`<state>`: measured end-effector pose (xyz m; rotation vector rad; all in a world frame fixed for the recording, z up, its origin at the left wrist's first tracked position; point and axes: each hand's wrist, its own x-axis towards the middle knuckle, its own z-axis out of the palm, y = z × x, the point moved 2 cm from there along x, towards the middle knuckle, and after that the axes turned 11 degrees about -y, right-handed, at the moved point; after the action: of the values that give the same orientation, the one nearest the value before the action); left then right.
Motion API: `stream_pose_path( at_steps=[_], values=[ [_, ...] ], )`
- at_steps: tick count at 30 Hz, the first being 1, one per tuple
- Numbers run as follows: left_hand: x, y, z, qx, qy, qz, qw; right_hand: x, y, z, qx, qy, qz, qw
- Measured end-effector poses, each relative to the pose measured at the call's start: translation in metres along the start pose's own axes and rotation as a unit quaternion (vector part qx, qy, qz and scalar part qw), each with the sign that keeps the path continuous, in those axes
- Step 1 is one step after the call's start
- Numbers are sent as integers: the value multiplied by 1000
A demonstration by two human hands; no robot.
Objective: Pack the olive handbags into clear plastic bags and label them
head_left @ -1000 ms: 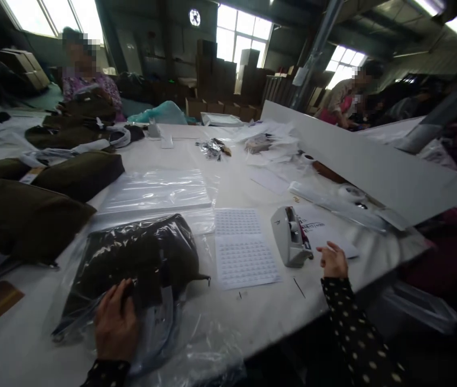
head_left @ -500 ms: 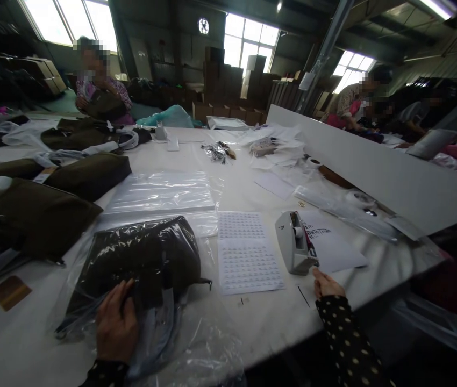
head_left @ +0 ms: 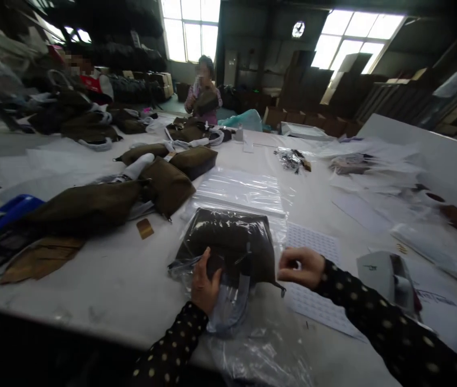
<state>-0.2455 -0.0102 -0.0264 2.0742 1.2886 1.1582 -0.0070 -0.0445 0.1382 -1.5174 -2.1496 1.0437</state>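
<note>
A dark olive handbag (head_left: pixel 228 242) lies on the table inside a clear plastic bag (head_left: pixel 261 344), whose loose end spreads toward the table's front edge. My left hand (head_left: pixel 205 285) rests on the lower left of the wrapped handbag, thumb and fingers apart. The handbag's strap, in pale wrapping, shows just right of this hand. Beside the handbag's right edge is my right hand (head_left: pixel 301 267), its thumb and fingertips pinched together. What sits between those fingertips is too small to make out. A grey tape dispenser (head_left: pixel 385 279) stands to the right, partly behind my right forearm.
A printed label sheet (head_left: pixel 313 242) lies under my right arm. Flat clear bags (head_left: pixel 240 193) are stacked beyond the handbag. More olive handbags (head_left: pixel 172 185) lie to the left, near a brown card (head_left: pixel 145 229). A person (head_left: pixel 204 94) stands at the far side.
My right hand has left the tape dispenser and come over to the wrapped handbag's right edge. My left hand stays on the handbag. The view has turned left.
</note>
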Motion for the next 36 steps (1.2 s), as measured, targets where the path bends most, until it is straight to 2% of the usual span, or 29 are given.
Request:
stream_pose_path(
  at_steps=[2, 3, 5, 7, 8, 11, 13, 14, 16, 17, 18, 19, 21, 23, 25, 26, 28, 30, 32, 35, 36],
  values=[
    [-2, 0, 0, -22, 6, -11, 1000, 63, -37, 24, -97, -123, -29, 987],
    [-3, 0, -1, -33, 9, -17, 999, 89, -49, 38, -174, -174, -23, 969],
    [-5, -1, -2, -53, 11, -33, 998, 131, -63, 65, -327, -225, 13, 918],
    [-6, -2, -2, -62, 8, -42, 997, 161, -66, 82, -422, -220, 52, 878],
    [-6, -2, -3, -60, 7, -40, 997, 171, -66, 84, -444, -207, 66, 869],
    [-5, -2, -2, -29, -9, -21, 999, 182, -58, 65, -473, -157, 101, 861],
    [-2, -1, -1, 13, -38, -1, 999, 168, -44, 37, -482, -111, 113, 862],
    [0, 1, -2, 38, -60, 16, 997, 152, -33, 24, -486, -83, 108, 863],
    [3, 6, -6, 89, -100, 52, 990, 104, -4, 5, -502, -27, 57, 863],
    [3, 9, -11, 110, -109, 63, 986, 73, 12, 2, -514, 27, -32, 857],
    [1, 13, -18, 124, -107, 65, 984, 39, 28, 5, -524, 66, -134, 839],
    [-3, 18, -27, 129, -101, 68, 984, 6, 46, 13, -533, 63, -208, 818],
    [-21, 30, -42, 102, -113, 91, 984, -50, 80, 35, -528, 53, -274, 802],
    [-49, 45, -50, 37, -199, 143, 969, -81, 101, 59, -511, 61, -291, 806],
    [-80, 58, -49, -18, -303, 179, 936, -84, 106, 76, -461, 68, -291, 836],
    [-93, 62, -47, -26, -335, 176, 925, -79, 103, 81, -414, 64, -289, 861],
    [-112, 67, -42, -12, -355, 142, 924, -60, 92, 83, -281, 57, -263, 921],
    [-119, 68, -38, 18, -342, 99, 934, -43, 81, 81, -149, 98, -182, 967],
    [-118, 68, -37, 36, -315, 77, 945, -36, 72, 84, -79, 189, -126, 971],
    [-112, 65, -45, 18, -237, 39, 971, -37, 62, 103, -67, 340, -162, 924],
    [-111, 63, -51, 3, -207, 22, 978, -38, 59, 110, -70, 389, -154, 906]
  ],
)
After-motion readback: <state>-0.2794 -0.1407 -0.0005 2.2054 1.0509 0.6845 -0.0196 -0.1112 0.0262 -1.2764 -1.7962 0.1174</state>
